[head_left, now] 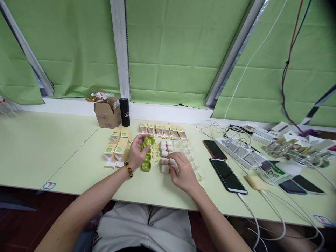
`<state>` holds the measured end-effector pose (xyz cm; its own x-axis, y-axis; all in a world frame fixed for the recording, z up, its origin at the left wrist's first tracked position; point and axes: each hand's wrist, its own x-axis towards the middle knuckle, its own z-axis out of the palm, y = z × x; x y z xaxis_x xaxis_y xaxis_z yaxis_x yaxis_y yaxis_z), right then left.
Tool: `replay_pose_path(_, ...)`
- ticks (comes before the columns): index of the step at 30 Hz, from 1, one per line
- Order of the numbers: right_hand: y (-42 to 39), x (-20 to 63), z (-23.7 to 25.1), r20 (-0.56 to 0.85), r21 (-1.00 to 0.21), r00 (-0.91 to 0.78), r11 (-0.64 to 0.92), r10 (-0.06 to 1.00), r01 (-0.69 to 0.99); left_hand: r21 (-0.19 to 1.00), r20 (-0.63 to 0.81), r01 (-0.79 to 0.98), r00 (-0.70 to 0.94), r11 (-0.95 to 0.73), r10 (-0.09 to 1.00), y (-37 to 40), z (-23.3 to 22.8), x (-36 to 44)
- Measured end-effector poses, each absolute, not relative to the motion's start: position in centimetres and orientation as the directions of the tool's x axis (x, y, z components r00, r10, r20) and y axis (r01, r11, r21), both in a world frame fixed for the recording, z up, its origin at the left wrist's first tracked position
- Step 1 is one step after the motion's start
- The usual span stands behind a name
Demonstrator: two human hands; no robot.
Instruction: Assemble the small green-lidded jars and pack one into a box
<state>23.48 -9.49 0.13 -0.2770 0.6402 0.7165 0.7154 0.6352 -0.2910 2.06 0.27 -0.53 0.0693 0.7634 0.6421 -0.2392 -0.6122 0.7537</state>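
My left hand (137, 152), with a beaded bracelet at the wrist, has its thumb and fingers around the top green case (149, 140) of a column. Below it stand more small open green cases (146, 166), partly hidden by the hand. Over the pale pinkish-white rounded blocks (164, 153) is my right hand (183, 172). Its thumb and forefinger curl around one of these blocks (173, 164), which they partly cover. Small yellow square pieces (156, 151) lie in two columns between the cases and the blocks.
Clear plastic pieces (190, 154) lie right of the blocks. Folded cream cartons (162, 131) stand behind and at left (119, 150). A cardboard box (107, 113) and black bottle (125, 112) stand at the back. Phones (228, 175), a power strip (243, 154) and cables occupy the right.
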Motion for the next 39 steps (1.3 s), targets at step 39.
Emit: replay_pose_path(39, -2.7, 18.7, -0.8, 0.894, -0.333, -0.080, 0.772, 0.442, 0.541, 0.664, 0.726, 0.216, 0.042, -0.716, 0.686, -0.3, -0.5, 1.9)
